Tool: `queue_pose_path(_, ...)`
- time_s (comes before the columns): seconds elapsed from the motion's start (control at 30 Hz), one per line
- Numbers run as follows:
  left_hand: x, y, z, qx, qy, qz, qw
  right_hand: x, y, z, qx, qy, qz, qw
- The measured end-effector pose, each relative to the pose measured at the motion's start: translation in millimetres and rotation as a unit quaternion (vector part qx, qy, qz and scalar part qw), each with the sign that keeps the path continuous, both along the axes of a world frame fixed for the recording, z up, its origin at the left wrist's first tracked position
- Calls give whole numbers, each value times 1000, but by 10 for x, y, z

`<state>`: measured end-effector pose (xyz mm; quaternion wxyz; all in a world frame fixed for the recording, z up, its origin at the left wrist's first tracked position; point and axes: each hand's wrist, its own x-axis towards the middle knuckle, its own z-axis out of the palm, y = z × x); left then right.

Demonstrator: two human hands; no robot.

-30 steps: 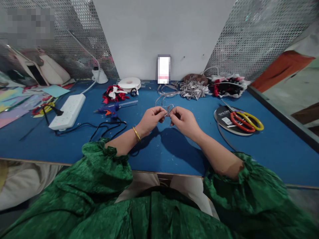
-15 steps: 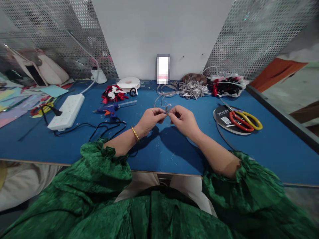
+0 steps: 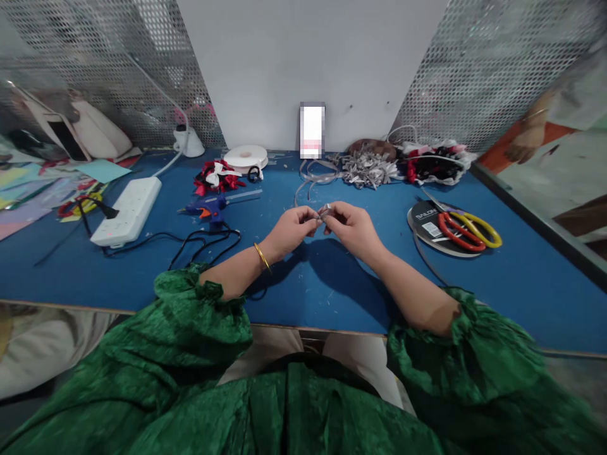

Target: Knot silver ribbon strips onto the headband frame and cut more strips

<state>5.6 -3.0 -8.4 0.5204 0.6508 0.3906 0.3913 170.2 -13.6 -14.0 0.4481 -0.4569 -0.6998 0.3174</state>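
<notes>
Between my two hands, over the middle of the blue table, is a grey ribbon [image 3: 325, 209] bent into a small loop. My left hand [image 3: 294, 231] pinches it from the left with thumb and forefinger. From the right, the fingertips of my right hand [image 3: 348, 229] close on the same ribbon, partly covering it. A loose length of grey ribbon [image 3: 303, 183] curls on the table just beyond my left hand. Farther back lies a pile of cut grey ribbon pieces [image 3: 368, 169].
Scissors [image 3: 467, 230] with red and yellow handles rest on a black ribbon spool [image 3: 422, 218] at right. Leftward lie a blue glue gun [image 3: 211, 210], red bows [image 3: 215, 178], a white ribbon spool [image 3: 245, 156] and a power strip [image 3: 128, 212]. A phone [image 3: 312, 129] stands against the back panel.
The ribbon loop between my fingers has tilted right, nearer my right fingertips, and my hands have shifted slightly. Another person's hand has come into view at the far right.
</notes>
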Motion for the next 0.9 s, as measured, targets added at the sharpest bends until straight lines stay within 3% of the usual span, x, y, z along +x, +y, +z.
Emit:
queue_pose_path(0.2,1,-48,78,-127,-58,-9,990,46,-10,29,106,-82,-18,991)
queue_pose_path(0.4,1,-50,47,-154,-75,-15,985,-1,-72,39,161,-145,-54,975)
queue_pose_path(0.77,-6,-21,-11,-64,-23,-50,996,-113,-124,-29,117,-102,-128,980)
queue_pose_path(0.9,9,-21,-41,-47,-15,-29,998,-103,-84,-68,25,-53,-130,990)
